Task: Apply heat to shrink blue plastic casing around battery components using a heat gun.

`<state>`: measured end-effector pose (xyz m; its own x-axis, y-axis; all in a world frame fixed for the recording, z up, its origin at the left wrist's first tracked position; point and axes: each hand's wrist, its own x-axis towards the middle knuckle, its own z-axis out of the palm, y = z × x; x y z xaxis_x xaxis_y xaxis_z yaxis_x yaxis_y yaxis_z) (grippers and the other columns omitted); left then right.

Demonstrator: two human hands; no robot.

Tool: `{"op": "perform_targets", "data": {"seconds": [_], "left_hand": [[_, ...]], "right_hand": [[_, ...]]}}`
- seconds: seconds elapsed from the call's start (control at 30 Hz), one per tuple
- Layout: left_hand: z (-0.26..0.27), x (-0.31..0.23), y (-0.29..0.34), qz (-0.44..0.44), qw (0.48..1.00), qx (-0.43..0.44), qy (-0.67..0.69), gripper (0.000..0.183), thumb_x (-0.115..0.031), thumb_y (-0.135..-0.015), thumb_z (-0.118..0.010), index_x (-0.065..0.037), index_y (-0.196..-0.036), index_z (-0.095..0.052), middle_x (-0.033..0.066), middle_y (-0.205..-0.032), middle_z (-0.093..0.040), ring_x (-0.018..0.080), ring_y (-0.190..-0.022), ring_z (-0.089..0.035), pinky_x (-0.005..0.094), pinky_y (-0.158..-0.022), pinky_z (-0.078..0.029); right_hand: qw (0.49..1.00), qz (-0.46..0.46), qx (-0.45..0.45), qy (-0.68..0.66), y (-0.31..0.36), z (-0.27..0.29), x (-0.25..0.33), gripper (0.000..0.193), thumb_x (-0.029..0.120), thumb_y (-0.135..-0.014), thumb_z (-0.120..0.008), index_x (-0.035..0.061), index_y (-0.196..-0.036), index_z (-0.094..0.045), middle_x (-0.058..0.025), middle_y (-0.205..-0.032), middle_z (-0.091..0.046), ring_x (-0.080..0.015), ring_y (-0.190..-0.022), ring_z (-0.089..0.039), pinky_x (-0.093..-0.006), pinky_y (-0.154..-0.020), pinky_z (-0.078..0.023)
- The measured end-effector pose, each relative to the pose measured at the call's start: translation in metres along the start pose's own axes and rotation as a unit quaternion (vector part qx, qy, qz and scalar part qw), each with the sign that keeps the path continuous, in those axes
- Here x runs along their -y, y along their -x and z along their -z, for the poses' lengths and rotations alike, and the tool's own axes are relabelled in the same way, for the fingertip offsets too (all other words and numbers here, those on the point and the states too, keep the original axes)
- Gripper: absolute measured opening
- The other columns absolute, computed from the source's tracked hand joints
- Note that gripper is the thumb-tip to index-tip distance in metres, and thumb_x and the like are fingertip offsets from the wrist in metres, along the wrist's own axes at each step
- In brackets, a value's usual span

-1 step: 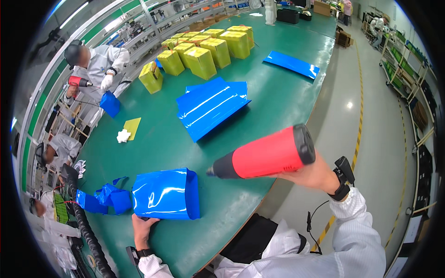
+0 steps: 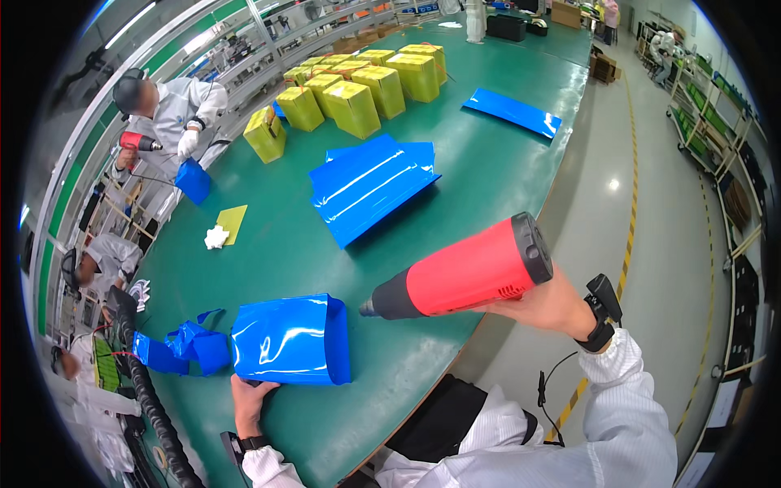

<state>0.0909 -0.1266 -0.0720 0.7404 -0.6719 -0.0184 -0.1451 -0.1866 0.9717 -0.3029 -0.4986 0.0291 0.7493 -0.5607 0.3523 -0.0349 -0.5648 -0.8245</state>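
My right hand (image 2: 541, 305) is closed round the handle of a red and black heat gun (image 2: 468, 272). The gun lies tilted in the air, its dark nozzle pointing left at the open end of a blue shrink-wrap sleeve (image 2: 285, 337), a short gap away. That glossy sleeve rests on the green table, its right end gaping and loose; whatever is inside is hidden. At its near left corner my left hand (image 2: 250, 398) grips the edge, thumb along the front and the other fingers partly hidden. Crumpled blue film pieces (image 2: 191, 346) lie just left of the sleeve.
Flat blue sleeves (image 2: 374, 187) are stacked mid-table, with another blue sheet (image 2: 512, 112) farther right. Several yellow wrapped blocks (image 2: 350, 106) stand at the back. A yellow card (image 2: 233, 224) lies left. Across the table a co-worker (image 2: 175, 106) holds another heat gun. A black ribbed hose (image 2: 150, 398) runs along the left.
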Motion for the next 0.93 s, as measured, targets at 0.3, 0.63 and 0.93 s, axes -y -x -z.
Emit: {"op": "perform_targets", "data": {"seconds": [0.3, 0.63, 0.93], "left_hand": [[-0.002, -0.003, -0.001, 0.002, 1.0, -0.003, -0.018, 0.034, 0.011, -0.069, -0.083, 0.004, -0.101, -0.074, 0.0077, -0.095, -0.076, 0.0155, -0.083, -0.072, 0.0306, -0.078, -0.058], [0.001, 0.002, -0.001, 0.003, 1.0, 0.0, -0.019, 0.035, 0.01, -0.068, -0.084, 0.003, -0.101, -0.074, 0.0076, -0.096, -0.077, 0.0155, -0.085, -0.072, 0.0303, -0.08, -0.058], [0.001, 0.0, 0.0, 0.005, 1.0, 0.004, -0.023, 0.036, 0.01, -0.068, -0.083, 0.004, -0.102, -0.074, 0.0093, -0.097, -0.077, 0.0172, -0.086, -0.074, 0.0315, -0.081, -0.06]], "right_hand": [[0.999, 0.018, -0.029, 0.025, -0.005, -0.013, -0.006, 0.039, 0.027, -0.08, -0.089, 0.0077, -0.111, -0.074, -0.0096, -0.104, -0.076, -0.0297, -0.09, -0.071, -0.0364, -0.083, -0.056], [1.0, 0.001, -0.01, -0.028, -0.003, -0.012, -0.006, 0.04, 0.024, -0.079, -0.09, 0.0074, -0.112, -0.074, -0.0089, -0.104, -0.076, -0.0275, -0.089, -0.071, -0.0359, -0.084, -0.056], [0.999, 0.034, -0.012, 0.017, 0.006, -0.017, -0.007, 0.042, 0.024, -0.078, -0.091, 0.0088, -0.113, -0.073, -0.008, -0.112, -0.074, -0.0286, -0.097, -0.07, -0.0376, -0.089, -0.055]]}}
